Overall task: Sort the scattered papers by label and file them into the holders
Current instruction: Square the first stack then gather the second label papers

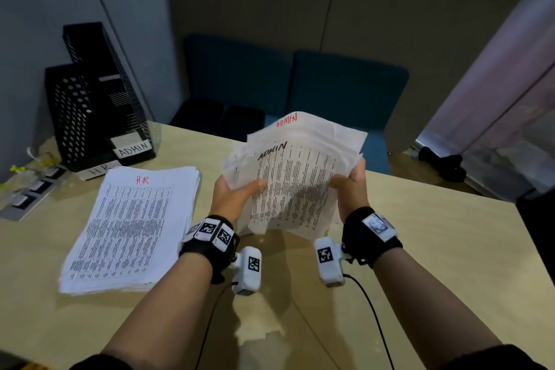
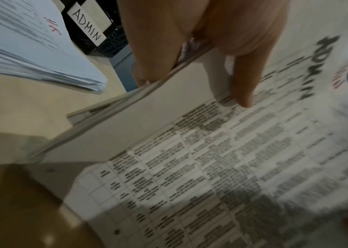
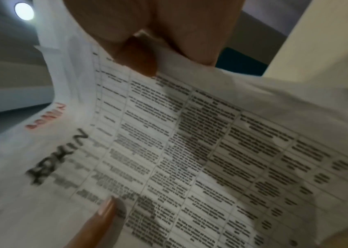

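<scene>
Between my two wrists, lifted clear of the table, I hold the ADMIN sheaf: my left hand grips its left edge with the thumb laid across the top sheet and the fingers curled behind, and my right hand pinches the right edge in the same manner. I judge this sheaf light, limp and uneven; its sheets are fanned and crumpled, so loose pages could slide out unless both side edges are squeezed and the bottom is tapped square on the table. The best hold seems to be at mid-height on the two long edges, where the sheets overlap. The top sheet bears "ADMIN" in black marker above a printed table too blurred to read; a sheet behind it shows "ADMIN" in red. To my left, flat on the table, lies the HR stack, marked "HR" in red, fairly squared and apparently thicker, hence heavier. Farther off, at the table's left rear corner, stand two black perforated holders: the nearer holder with a slip reading "HR" at its foot, and the taller holder with a tag reading "ADMIN".
</scene>
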